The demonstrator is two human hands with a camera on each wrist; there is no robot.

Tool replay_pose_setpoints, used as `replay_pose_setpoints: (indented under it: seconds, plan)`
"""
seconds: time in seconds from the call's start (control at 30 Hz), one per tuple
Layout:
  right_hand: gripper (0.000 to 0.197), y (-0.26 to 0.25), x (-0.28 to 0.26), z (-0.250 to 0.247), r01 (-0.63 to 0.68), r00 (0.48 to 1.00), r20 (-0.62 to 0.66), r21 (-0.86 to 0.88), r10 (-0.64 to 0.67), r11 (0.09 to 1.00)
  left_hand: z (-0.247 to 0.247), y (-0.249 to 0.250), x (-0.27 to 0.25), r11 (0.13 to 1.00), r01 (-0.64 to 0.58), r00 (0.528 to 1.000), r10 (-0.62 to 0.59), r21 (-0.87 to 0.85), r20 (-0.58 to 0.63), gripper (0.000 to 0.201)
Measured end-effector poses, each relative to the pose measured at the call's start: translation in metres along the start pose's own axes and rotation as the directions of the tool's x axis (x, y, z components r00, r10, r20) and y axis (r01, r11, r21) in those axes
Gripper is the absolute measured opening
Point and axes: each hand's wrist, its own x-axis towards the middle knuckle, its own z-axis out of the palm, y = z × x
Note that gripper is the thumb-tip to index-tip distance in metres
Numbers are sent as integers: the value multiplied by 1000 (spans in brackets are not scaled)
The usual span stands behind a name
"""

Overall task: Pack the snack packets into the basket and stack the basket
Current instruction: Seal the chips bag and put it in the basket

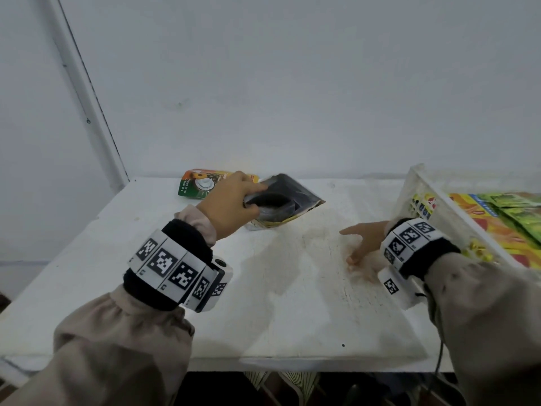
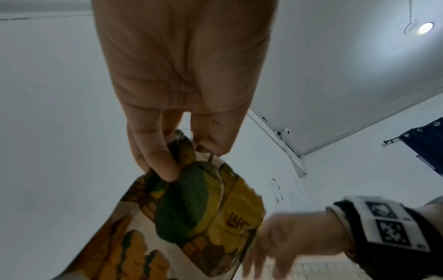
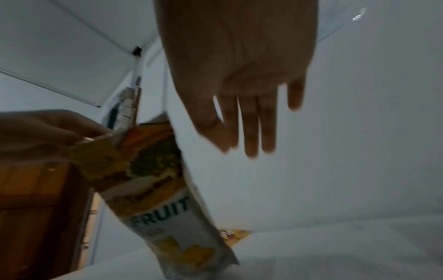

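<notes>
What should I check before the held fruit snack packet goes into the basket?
1. Left hand grip on fruit snack packet: ok, fingers pinch its top edge.
2. Right hand free: ok, open, holding nothing.
3. White basket within reach at right: ok.
4. Room left in basket: cannot tell, packets already inside.
5. Packets left on the table: not ok, green sunflower packet remains.

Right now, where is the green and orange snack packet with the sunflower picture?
In the head view the green and orange snack packet lies flat at the table's far left, just behind the left hand.
</notes>
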Motion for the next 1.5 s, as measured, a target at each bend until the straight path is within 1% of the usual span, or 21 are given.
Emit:
replay_pose_setpoints:
  seconds: [0.1, 0.2, 0.3, 0.4, 0.43, 0.5, 0.6, 0.67, 0.73, 0.8, 0.87, 0.9, 0.93, 0.97, 1.0, 1.03, 1.1, 1.27, 1.33, 1.43, 1.5]
  plan:
    - [93, 2, 2, 4, -24, 998, 56, -61, 28, 998, 0, 2, -2, 1000, 9, 1000, -9, 1, 3, 46]
    - [116, 1, 10, 5, -18, 999, 28, -43, 19, 999, 0, 3, -4, 1000, 14, 1000, -14, 1, 4, 46]
    - [89, -5, 14, 5, -14, 1000, -27, -130, 11, 991, 0, 5, -6, 1000, 14, 1000, -14, 1, 0, 46]
    - [44, -7, 16, 8, 30, 994, -95, -221, -52, 975, -1, 7, -7, 1000, 10, 1000, -10, 1, -6, 44]
    - [39, -8, 15, 9, 46, 989, -130, -214, -75, 976, -1, 7, -7, 1000, 16, 1000, -16, 0, -8, 44]
    - [49, -9, 15, 11, 76, 986, -134, -159, -98, 984, -1, 7, -7, 1000, 21, 1000, -21, -12, -16, 43]
    - [50, -11, 4, 6, 214, 964, -148, -51, -220, 975, -1, 5, -6, 1000, 12, 1000, -12, -25, -19, 43]
    - [46, -12, -19, -9, 390, 898, -255, 81, -359, 917, -3, 3, -5, 1000, 15, 1000, -15, -25, -11, 43]
    - [43, -16, -50, -29, 606, 770, -441, 282, -460, 744, -4, 3, -6, 999, 10, 1000, -10, -38, 5, 44]
    - [58, -29, -80, -46, 783, 580, -689, 324, -434, 532, -5, 4, -5, 998, 7, 1000, -6, -65, 15, 58]
    - [65, -46, -101, -57, 884, 350, -890, 211, -293, 417, -5, 3, -3, 998, 29, 999, -27, -64, 28, 61]
    - [58, -57, -107, -60, 907, 230, -949, 128, -216, 401, -4, 3, -2, 998, 34, 999, -32, -56, 30, 62]
    - [40, -68, -109, -60, 919, 113, -981, 44, -155, 391, -4, 2, -1, 998, 31, 999, -30, -48, 31, 64]
    - [26, -80, -108, -57, 921, 19, -993, -29, -119, 388, -4, 4, -1, 999, 19, 999, -18, -42, 33, 68]
    - [29, -93, -108, -54, 905, -56, -993, -96, -108, 415, -4, 4, -1, 999, 13, 999, -11, -41, 32, 68]
    - [30, -103, -101, -50, 892, -102, -988, -142, -115, 429, -4, 5, -1, 999, 5, 1000, -4, -47, 22, 66]
    - [19, -114, -80, -38, 862, -125, -975, -198, -182, 467, -4, 3, 0, 996, 5, 1000, -5, -89, 9, 58]
    - [17, -108, -44, -21, 827, 13, -915, -217, -403, 518, -6, -8, -1, 973, 19, 1000, -13, -229, 25, 44]
    - [22, -100, -41, -23, 780, -17, -883, -305, -468, 547, -6, -7, -2, 971, 10, 1000, -4, -240, 24, 53]
    - [28, -94, -41, -29, 592, -108, -801, -528, -589, 609, -5, -6, -1, 963, 6, 1000, -6, -271, -1, 70]
    - [32, -95, -40, -29, 508, -84, -749, -599, -657, 619, -2, -7, 1, 960, -35, 999, 39, -277, 9, 60]
